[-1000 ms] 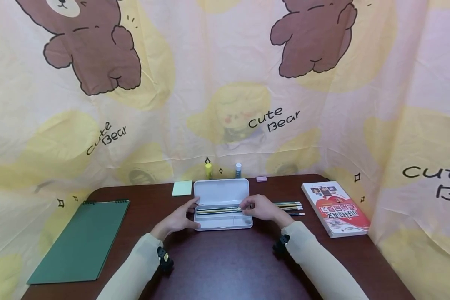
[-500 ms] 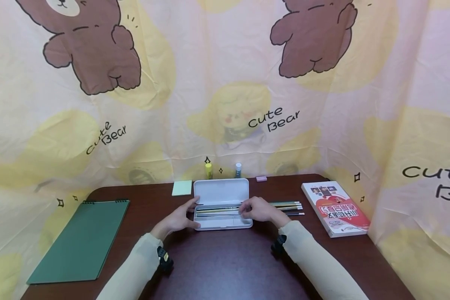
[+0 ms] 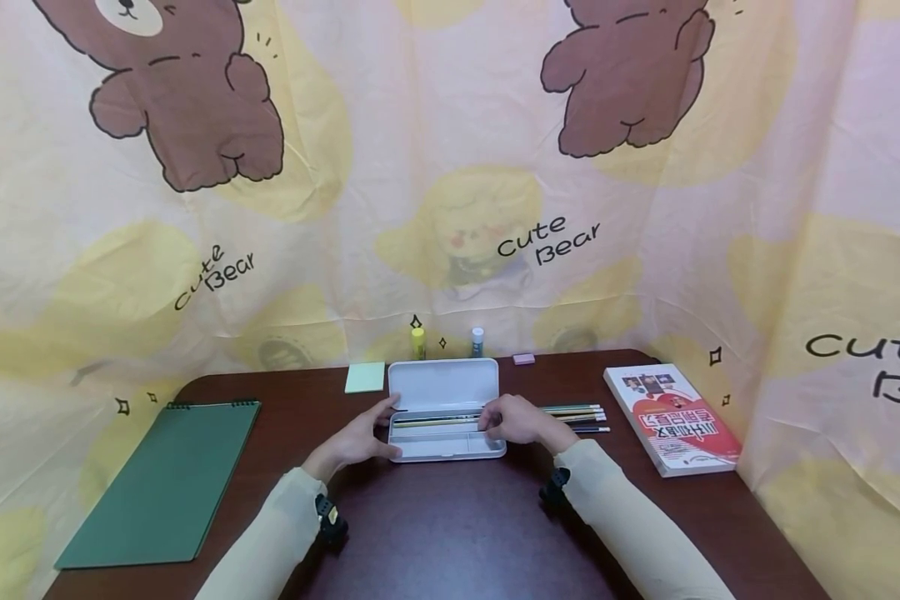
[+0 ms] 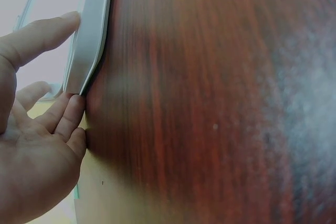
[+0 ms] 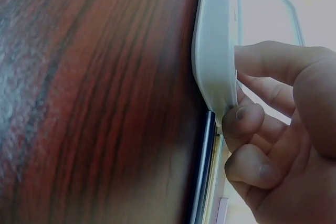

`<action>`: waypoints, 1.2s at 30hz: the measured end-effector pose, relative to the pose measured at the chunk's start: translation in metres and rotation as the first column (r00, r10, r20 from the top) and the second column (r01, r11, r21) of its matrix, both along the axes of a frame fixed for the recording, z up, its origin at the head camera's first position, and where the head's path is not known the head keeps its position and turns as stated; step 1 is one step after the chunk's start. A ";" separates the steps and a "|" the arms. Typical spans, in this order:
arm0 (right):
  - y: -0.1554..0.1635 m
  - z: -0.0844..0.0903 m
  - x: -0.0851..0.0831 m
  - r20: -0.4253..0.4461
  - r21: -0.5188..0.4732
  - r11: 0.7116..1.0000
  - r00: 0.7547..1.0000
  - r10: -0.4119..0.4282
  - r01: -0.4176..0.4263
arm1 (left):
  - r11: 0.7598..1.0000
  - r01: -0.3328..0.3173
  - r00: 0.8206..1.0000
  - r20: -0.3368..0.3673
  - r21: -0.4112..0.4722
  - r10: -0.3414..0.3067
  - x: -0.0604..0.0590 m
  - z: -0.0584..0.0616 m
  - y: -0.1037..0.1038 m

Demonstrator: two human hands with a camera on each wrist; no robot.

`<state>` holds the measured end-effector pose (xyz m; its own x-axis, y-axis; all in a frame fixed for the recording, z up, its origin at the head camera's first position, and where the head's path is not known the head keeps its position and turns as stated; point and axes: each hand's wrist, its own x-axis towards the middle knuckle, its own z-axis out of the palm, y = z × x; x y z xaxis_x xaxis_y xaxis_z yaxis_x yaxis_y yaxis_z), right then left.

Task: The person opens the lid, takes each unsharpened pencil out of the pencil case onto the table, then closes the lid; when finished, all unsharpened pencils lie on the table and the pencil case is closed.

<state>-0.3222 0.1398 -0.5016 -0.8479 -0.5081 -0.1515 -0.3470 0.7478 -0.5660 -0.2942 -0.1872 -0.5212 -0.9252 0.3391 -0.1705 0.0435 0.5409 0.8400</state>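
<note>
In the head view a white pencil case (image 3: 431,447) lies with its lid (image 3: 444,385) raised at the back. Several pencils (image 3: 427,422) lie lengthwise in its rear part. My left hand (image 3: 356,437) grips the left end, thumb at the front corner and fingers farther back. At the right end, my right hand (image 3: 521,419) has its fingers bent over the rim into the case. The right wrist view shows the thumb inside the rim; whether anything is pinched there is hidden. More pencils (image 3: 581,414) lie on the table, partly behind that hand.
A green spiral pad (image 3: 161,483) lies at left, a red-and-white book (image 3: 675,419) at right. Behind the case are pale green sticky notes (image 3: 364,377), a yellow tube (image 3: 417,342), a white-capped glue stick (image 3: 477,342) and a pink eraser (image 3: 523,359).
My right hand shifts slightly down at the case's right end. A thin pencil slanting toward its fingers half a second ago no longer shows there. The left hand keeps its place.
</note>
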 end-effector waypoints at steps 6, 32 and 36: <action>0.000 -0.002 -0.001 0.000 -0.007 1.000 1.000 0.005 -0.005 | 1.000 0.004 1.000 0.002 0.000 -0.004 0.000 0.001 0.000; 0.007 0.001 0.001 -0.065 -0.107 0.994 0.997 -0.029 0.022 | 1.000 -0.010 1.000 0.015 0.011 0.009 0.001 0.002 0.000; 0.014 0.003 0.002 -0.087 -0.124 0.992 0.996 -0.029 0.018 | 1.000 -0.009 1.000 0.011 0.008 0.008 0.001 0.002 0.000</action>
<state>-0.3200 0.1538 -0.4982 -0.8669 -0.4984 -0.0128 -0.3834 0.6828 -0.6220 -0.2933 -0.1877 -0.5188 -0.9262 0.3326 -0.1776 0.0300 0.5345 0.8447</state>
